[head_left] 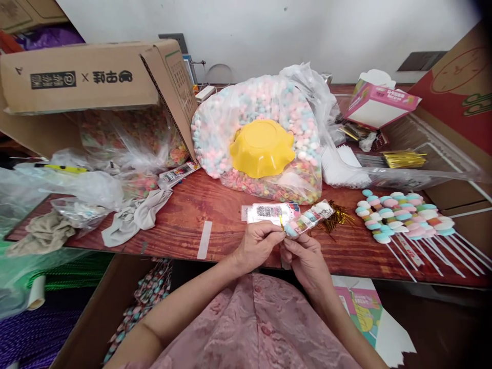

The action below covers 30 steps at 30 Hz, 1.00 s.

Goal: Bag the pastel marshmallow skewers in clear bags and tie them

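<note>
A marshmallow skewer in a clear printed bag (310,218) is held just above the table's front edge, tilted up to the right. My right hand (305,256) is closed around its lower end, so the stick there is mostly hidden. Close beside it, my left hand (261,245) pinches a gold twist tie (281,221) at the neck of the bag; whether the tie is wound round cannot be made out. Flat printed bags (265,211) lie just behind my left hand. More loose gold twist ties (339,215) are scattered beyond the skewer's upper end.
Several unwrapped marshmallow skewers (407,215) lie at the right. A yellow bowl (261,148) rests upside down on big bags of sweets (215,133). An open carton (96,77) stands left, near a grey cloth (138,218). A clear tray (407,177) holds gold ties.
</note>
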Each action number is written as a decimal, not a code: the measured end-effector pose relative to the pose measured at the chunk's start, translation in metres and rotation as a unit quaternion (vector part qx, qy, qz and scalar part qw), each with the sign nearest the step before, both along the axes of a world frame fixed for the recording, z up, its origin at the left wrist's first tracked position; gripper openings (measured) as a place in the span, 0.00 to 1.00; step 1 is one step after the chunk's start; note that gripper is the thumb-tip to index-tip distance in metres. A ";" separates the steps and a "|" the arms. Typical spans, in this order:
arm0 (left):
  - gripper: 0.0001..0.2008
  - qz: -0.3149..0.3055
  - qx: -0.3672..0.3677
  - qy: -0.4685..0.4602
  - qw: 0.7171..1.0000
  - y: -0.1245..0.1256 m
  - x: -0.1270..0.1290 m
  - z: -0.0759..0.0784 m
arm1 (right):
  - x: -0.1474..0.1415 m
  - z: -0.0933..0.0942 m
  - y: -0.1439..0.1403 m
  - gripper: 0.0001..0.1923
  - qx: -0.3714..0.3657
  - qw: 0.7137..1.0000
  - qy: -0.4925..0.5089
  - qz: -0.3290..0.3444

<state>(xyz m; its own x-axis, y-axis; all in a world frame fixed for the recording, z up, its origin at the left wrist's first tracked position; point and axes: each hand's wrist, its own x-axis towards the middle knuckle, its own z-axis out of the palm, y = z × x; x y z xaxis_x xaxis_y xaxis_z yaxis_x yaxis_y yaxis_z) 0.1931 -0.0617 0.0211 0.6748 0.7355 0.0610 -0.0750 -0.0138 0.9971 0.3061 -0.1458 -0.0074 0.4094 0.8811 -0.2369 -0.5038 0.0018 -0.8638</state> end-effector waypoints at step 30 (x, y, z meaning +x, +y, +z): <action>0.05 -0.483 -0.253 0.218 0.809 0.018 -0.009 0.019 | 0.043 0.053 -0.017 0.10 0.435 0.474 -0.716 0.270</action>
<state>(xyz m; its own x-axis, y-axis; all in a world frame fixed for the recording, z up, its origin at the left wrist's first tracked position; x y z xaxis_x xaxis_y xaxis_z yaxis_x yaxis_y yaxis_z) 0.1844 -0.0440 0.0398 0.8260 -0.2929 -0.4817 0.5536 0.2604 0.7910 0.3491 -0.1632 0.0458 -0.7397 0.4580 0.4930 0.4684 0.8765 -0.1115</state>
